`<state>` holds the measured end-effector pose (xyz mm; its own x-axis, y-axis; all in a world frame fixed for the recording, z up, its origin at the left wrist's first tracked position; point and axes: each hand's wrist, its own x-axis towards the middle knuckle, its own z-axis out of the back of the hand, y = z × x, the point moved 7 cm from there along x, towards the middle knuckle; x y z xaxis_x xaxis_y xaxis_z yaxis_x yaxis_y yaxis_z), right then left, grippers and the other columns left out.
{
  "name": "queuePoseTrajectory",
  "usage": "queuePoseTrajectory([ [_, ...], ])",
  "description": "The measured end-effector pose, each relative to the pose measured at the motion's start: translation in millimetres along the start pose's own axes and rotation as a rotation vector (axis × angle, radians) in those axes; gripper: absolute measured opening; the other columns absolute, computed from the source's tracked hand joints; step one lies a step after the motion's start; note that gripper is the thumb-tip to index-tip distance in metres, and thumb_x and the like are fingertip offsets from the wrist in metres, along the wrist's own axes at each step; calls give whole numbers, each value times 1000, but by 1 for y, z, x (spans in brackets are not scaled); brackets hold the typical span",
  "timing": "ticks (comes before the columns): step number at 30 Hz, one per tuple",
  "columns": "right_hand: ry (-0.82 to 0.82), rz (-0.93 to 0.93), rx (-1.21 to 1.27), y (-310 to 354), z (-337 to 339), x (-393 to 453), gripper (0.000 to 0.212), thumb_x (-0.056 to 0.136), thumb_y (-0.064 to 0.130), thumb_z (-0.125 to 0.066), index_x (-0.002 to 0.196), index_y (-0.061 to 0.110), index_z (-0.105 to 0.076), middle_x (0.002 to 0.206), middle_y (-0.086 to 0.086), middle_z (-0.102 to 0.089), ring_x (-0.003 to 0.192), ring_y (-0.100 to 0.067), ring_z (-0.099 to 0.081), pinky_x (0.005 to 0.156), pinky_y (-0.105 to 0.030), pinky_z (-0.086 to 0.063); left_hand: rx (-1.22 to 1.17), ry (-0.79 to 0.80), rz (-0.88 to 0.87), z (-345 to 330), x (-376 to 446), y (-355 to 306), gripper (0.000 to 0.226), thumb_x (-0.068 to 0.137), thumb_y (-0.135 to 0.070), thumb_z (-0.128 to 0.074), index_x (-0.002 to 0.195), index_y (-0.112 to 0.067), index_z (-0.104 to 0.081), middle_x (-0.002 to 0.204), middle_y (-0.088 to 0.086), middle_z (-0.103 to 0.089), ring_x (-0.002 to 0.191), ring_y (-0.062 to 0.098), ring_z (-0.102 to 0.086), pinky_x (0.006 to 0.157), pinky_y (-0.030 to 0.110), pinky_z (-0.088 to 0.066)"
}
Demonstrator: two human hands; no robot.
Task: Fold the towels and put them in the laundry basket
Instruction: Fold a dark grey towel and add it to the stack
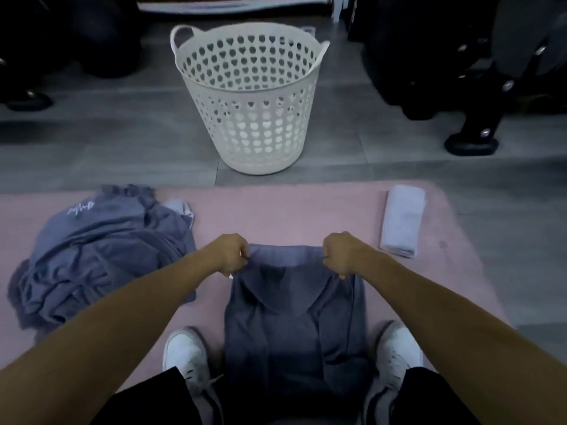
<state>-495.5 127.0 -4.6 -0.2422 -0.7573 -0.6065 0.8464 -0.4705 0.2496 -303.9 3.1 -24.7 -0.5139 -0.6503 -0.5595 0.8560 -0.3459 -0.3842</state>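
On the pink mat (276,216), both hands' grips, left hand (230,253) and right hand (340,254), pinch the grey towel's (291,317) far corners; uneven pulling could skew the fold.

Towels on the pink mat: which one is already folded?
The small pale lilac towel at the mat's far right, a neat oblong. The grey-blue towel is gripped by both hands, and the grey-blue heap on the left lies crumpled.

- I sit on a pink mat (276,210) laid over a grey tiled floor (107,142).
- Dark gym gear (460,72) stands beyond the mat's far right corner, more dark shapes (76,41) at far left.
- The light is dim.
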Motion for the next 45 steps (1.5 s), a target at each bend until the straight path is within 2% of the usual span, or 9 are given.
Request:
queuePoseTrajectory([
  [5,29,88,9,-8,-38,79,10,95,16,-49,97,8,-55,108,-12,-61,94,-29,-62,83,-39,-54,2,-36,-58,-44,66,30,9,89,-9,-61,92,-8,-69,95,9,-70,93,25,-65,64,14,-43],
  [8,-1,133,52,-12,-58,121,14,96,19,-48,97,8,-57,106,-10,-59,94,-27,-58,83,-40,-53,-65,-107,-41,-60,107,57,15,86,-8,-65,77,-19,-67,75,-1,-67,75,21,-67,74,27,-53],
  [12,-63,146,160,-22,-84,165,13,96,23,-49,92,15,-58,98,-4,-59,88,-23,-58,79,-39,-54,-191,-239,9,-61,148,85,18,85,-6,-67,73,-20,-67,66,-6,-66,62,8,-61,55,5,-42],
  [16,-172,163,315,-28,-113,187,13,95,23,-54,85,15,-59,86,1,-64,81,-18,-60,73,-40,-54,-376,-396,76,-67,171,105,12,82,-9,-73,75,-18,-70,69,-11,-67,58,-7,-58,59,0,-41],
  [22,-337,101,481,-37,-126,184,11,93,19,-59,84,14,-62,68,10,-55,66,-8,-54,58,-15,-41,-529,-462,239,-83,176,116,16,79,-14,-78,68,-23,-69,72,-16,-65,67,-5,-58,61,-4,-39],
  [29,-367,63,535,-41,-132,186,9,94,16,-58,85,13,-61,64,12,-53,59,-2,-51,54,-9,-40,-446,-441,138,-83,179,112,21,77,-12,-80,74,-21,-61,67,-8,-65,66,1,-60,69,3,-45],
  [35,-384,72,525,-40,-135,188,9,94,16,-57,91,11,-64,68,9,-57,63,-4,-54,53,-11,-40,-312,-551,31,-86,174,109,5,81,-13,-74,83,-16,-72,80,0,-71,76,18,-66,81,30,-54],
  [41,-400,77,526,-40,-135,189,9,95,16,-56,91,12,-63,66,14,-53,61,-2,-52,52,-9,-38,-566,-512,104,-91,173,114,16,82,-9,-74,73,-22,-72,73,-15,-69,69,-4,-64,74,5,-47],
  [45,-415,76,520,-41,-137,189,9,95,17,-57,90,13,-63,65,15,-52,59,-1,-51,52,-7,-38,-526,-516,122,-88,178,117,10,84,-14,-74,76,-18,-70,72,-13,-66,67,-2,-62,66,0,-42],
])
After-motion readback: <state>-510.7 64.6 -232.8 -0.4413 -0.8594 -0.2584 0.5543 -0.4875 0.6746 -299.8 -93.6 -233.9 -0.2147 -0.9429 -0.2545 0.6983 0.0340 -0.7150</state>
